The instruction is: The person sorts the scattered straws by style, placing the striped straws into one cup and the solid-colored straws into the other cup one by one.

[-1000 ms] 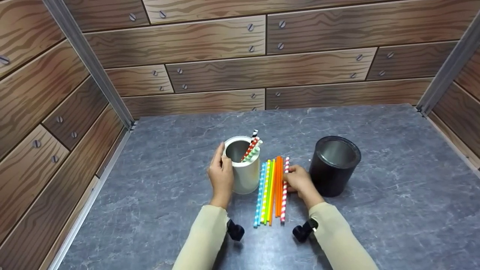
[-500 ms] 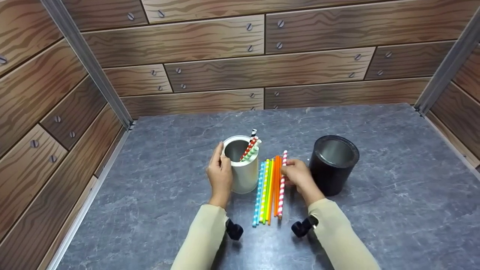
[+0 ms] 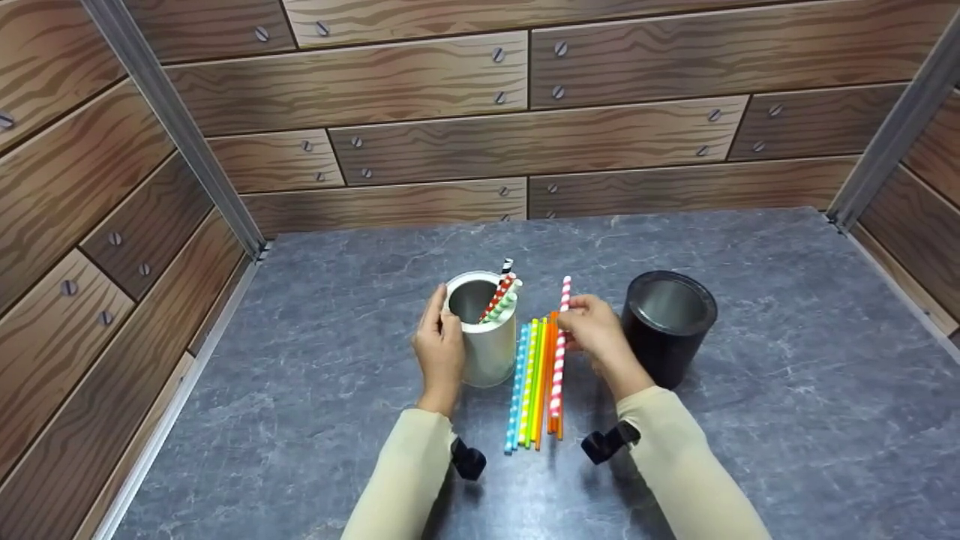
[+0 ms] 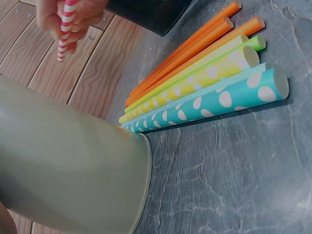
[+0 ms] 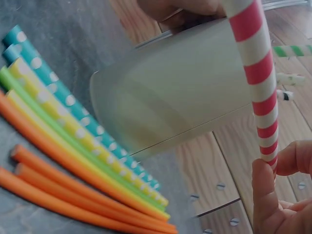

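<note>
My right hand [image 3: 596, 330] pinches a red-and-white striped paper straw [image 3: 558, 367] between thumb and fingers. The straw is lifted off the table and overlaps the orange straws [image 3: 549, 375] in the head view. My left hand [image 3: 440, 349] holds the left side of a white can [image 3: 491, 360], thumb and fingers spread around it near the rim. Several straws lean at the right inside that can: a red dotted straw [image 3: 498, 298], green striped ones and a black-and-white one. Beside the can lie blue dotted straws [image 5: 68, 97], a yellow dotted straw [image 4: 209, 74], green and orange ones, side by side.
A black can [image 3: 667, 337] with its top open stands just behind and right of my right hand. The grey marbled table [image 3: 337, 337] ends at wood-patterned walls [image 3: 420, 82] at the back and both sides.
My right hand has raised the red-and-white straw from the right end of the row and moved it up, away from me and slightly left. The left hand and white can stay put.
</note>
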Motion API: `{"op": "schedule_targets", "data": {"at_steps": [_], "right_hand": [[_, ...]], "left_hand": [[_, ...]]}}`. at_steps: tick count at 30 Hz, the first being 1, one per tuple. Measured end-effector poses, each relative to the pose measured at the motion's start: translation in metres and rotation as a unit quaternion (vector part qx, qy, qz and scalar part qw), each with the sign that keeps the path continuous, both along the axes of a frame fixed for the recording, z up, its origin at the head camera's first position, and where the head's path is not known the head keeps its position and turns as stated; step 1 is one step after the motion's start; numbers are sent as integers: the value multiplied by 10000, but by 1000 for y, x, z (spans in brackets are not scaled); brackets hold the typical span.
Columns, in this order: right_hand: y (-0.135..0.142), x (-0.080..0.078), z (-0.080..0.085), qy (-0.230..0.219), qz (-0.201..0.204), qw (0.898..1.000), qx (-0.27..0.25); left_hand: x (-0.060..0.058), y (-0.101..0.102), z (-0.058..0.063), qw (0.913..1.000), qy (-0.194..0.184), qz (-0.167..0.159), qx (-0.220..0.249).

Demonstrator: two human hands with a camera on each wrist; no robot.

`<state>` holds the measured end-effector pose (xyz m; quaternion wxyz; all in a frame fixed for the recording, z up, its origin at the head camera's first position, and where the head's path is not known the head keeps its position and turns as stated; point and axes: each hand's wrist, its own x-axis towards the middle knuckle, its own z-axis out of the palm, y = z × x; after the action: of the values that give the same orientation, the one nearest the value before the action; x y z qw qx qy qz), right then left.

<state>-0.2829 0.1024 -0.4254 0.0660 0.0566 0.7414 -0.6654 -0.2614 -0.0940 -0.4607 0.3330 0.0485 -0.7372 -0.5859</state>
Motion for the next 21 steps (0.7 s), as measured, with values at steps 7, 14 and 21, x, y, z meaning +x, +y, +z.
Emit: {"op": "schedule_targets", "data": {"at_steps": [7, 14, 21], "right_hand": [[-1, 2, 19, 228, -5, 9996, -135], [-4, 7, 37, 622, -15, 9976, -307], [-7, 13, 53, 1014, -364, 9924, -599]], "left_hand": [[0, 0, 0, 10000, 15, -38, 50], [0, 0, 0, 10000, 61, 26, -7], [0, 0, 0, 9999, 112, 41, -4]]}}
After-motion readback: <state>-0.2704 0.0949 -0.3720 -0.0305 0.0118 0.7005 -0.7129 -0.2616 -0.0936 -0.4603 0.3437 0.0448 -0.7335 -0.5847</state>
